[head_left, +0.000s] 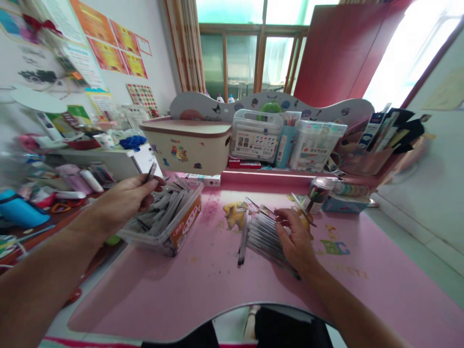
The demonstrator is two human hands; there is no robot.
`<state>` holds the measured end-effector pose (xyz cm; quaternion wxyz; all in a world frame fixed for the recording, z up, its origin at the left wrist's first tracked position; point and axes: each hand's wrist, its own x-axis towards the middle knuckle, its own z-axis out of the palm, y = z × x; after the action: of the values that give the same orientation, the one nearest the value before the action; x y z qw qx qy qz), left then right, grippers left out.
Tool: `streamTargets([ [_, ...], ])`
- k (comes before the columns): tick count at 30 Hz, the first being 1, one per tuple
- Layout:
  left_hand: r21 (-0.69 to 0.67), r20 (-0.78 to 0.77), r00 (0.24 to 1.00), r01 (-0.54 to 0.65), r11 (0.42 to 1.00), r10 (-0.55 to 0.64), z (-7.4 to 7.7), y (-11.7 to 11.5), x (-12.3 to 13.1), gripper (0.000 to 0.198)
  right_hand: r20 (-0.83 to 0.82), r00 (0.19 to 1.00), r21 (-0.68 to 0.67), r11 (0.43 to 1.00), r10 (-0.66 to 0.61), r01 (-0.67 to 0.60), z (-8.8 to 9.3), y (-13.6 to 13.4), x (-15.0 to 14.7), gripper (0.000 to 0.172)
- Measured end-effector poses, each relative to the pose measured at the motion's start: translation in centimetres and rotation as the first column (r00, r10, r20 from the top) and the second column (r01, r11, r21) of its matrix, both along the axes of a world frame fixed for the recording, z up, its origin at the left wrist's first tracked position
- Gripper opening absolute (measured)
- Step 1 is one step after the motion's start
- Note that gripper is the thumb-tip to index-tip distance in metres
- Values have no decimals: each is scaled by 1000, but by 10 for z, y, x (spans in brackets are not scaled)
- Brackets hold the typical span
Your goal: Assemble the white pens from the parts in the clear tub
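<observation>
My left hand (136, 195) is raised over the near-left part of the desk, closed on a pen (150, 172) whose end sticks up between thumb and fingers. Just below and beside it stands a clear plastic box (155, 240) with an orange label, full of many grey, see-through pens (166, 208). My right hand (295, 237) rests palm down at the right edge of a row of similar pens (263, 234) laid side by side on the pink desk (203, 285). Its fingers are slightly bent and apart, touching the row. One dark-tipped pen (242, 246) lies at the row's left side.
Behind the pens stand a drinks can (319, 193) and a blue box (344, 203). The back shelf carries a lidded cream bin (188, 145), marker cases (257, 137) and a pen holder (366, 159). On the left is a cluttered side table (65, 212).
</observation>
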<state>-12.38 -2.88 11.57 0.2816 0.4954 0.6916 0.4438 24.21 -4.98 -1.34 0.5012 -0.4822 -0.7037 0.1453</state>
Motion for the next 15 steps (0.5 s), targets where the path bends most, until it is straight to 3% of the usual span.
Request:
streamTargets([
  [2,41,207,978,-6,999,-3,-3,1,6,12,4,1000,-3,1000,15,-15,-1,0,0,23],
  [5,78,235,972,-50,996,31,-7,4,9,8,18,1000,3,1000,24,-24,-2,0,0,22],
  [7,81,109,994,-10,997,2,-10,8,5,14,30,999,10,1000,22,-23,-1,0,0,22],
  [10,99,-236,970,80,992,-55,-13,13,-8,34,42,999,16,1000,20,-21,1,-1,0,21],
  [13,93,-547,836,103,990,-36,-12,13,-17,50,38,999,20,1000,23,-24,2,-1,0,22],
  [15,83,-686,727,122,989,-33,-9,9,-18,47,32,999,26,999,25,-26,2,-1,0,22],
])
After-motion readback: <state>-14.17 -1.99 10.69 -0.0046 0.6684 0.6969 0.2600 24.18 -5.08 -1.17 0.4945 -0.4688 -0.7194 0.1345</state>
